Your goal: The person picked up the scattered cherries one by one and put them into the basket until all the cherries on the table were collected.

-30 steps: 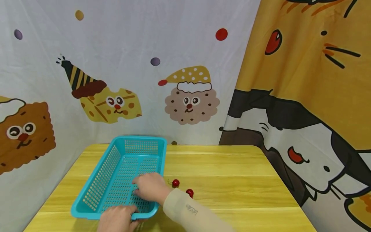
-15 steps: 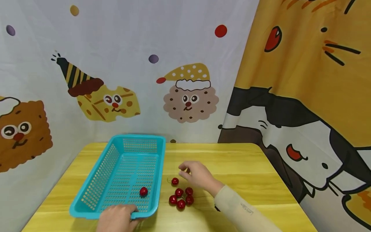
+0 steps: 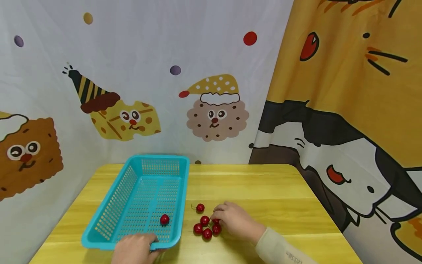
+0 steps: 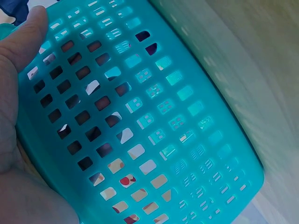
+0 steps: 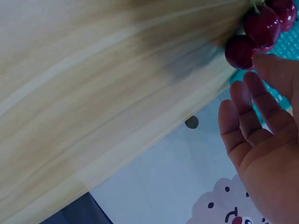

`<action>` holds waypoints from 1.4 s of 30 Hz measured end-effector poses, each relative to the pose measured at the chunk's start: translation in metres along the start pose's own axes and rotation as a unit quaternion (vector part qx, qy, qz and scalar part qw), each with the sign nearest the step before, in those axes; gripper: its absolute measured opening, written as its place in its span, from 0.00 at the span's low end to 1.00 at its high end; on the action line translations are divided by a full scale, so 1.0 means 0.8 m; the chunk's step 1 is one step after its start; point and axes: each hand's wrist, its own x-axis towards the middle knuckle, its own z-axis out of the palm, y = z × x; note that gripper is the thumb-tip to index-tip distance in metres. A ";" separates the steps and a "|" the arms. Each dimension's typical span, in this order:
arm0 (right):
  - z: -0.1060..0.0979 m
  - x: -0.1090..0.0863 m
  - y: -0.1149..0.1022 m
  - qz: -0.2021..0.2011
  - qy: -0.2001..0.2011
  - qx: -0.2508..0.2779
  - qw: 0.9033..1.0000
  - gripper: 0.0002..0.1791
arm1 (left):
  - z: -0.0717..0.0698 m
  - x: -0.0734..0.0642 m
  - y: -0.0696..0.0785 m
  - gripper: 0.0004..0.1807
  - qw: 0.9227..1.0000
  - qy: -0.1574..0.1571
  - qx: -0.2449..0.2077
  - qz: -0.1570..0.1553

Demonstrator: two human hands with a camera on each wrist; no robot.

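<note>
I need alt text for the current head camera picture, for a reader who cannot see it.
A person's right hand partly covers one of six red cherries on a yellow table; the left hand holds a blue basket at its near end, with another cherry inside. Behind hangs cloth printed with cartoon figures.

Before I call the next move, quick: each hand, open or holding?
Left hand: closed, gripping the blue basket by its rim.
Right hand: open, at a cherry, no grip visible.

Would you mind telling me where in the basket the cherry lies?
In the head view, the cherry sits toward the near right corner of the turquoise basket, beyond and right of the left hand.
</note>
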 end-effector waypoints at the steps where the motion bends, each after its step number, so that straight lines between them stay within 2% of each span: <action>1: 0.003 -0.001 0.000 -0.002 0.001 -0.003 1.000 0.17 | 0.001 0.000 0.000 0.16 1.000 -0.008 -0.001 -0.003; 4: 0.008 -0.003 0.002 -0.002 0.005 -0.007 1.000 0.16 | 0.003 0.002 0.000 0.16 0.999 -0.039 -0.001 -0.010; 5: 0.010 -0.003 0.003 -0.003 0.008 -0.006 1.000 0.15 | 0.004 0.002 -0.001 0.16 0.999 -0.038 -0.002 -0.012; 10: 0.012 -0.006 0.016 0.008 0.026 0.027 0.999 0.13 | 0.008 0.001 -0.003 0.16 1.000 0.009 0.001 -0.007; 12: 0.011 -0.007 0.020 0.018 0.030 0.037 0.999 0.13 | 0.008 0.000 -0.004 0.16 1.000 0.018 0.003 -0.005; 19: 0.012 -0.011 0.026 0.057 0.014 0.049 0.997 0.14 | 0.006 0.004 -0.001 0.16 1.000 -0.021 0.007 -0.007; 25: 0.013 -0.010 0.029 0.077 0.017 0.056 0.995 0.13 | 0.007 0.003 -0.001 0.17 1.000 -0.008 0.013 0.002; 27: 0.010 -0.005 0.028 0.088 0.023 0.073 0.993 0.13 | 0.006 0.003 -0.001 0.16 1.000 -0.016 0.012 0.000; 31: -0.011 0.018 0.019 0.112 0.032 0.116 0.986 0.16 | 0.005 0.004 -0.001 0.16 0.999 -0.041 0.008 -0.010; 36: -0.051 0.069 -0.014 0.118 0.052 0.154 0.980 0.18 | 0.003 0.005 -0.001 0.16 0.998 -0.055 0.006 -0.016; 39: -0.069 0.101 -0.043 0.108 0.067 0.182 0.975 0.18 | 0.003 0.004 0.000 0.17 0.998 -0.055 0.004 -0.018; 42: -0.076 0.130 -0.074 0.084 0.079 0.190 0.975 0.19 | 0.005 0.002 0.001 0.21 0.999 -0.049 0.001 -0.017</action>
